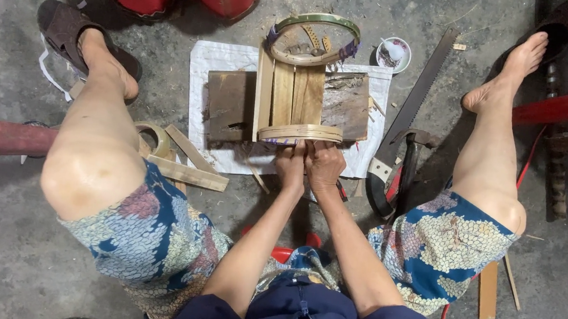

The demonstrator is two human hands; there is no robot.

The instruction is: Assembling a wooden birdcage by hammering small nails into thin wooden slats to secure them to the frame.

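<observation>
— Two hands, where?
— Left hand (291,166) and right hand (323,166) sit side by side, fingers pinching the near hoop (300,133) of a slat frame (292,92) lying on a board (228,103).
— Nearby?
— Saw (410,109) to the right.

Both bare forearms reach forward between the spread knees, converging. The left hand (291,168) and right hand (323,167) press side by side, knuckles up, fingers curled downward in a closed grip.

Soft, even daylight is falling from 12 o'clock — shadows are pooling faintly toward 6 o'clock; focus is holding sharp, edges bending slightly.
</observation>
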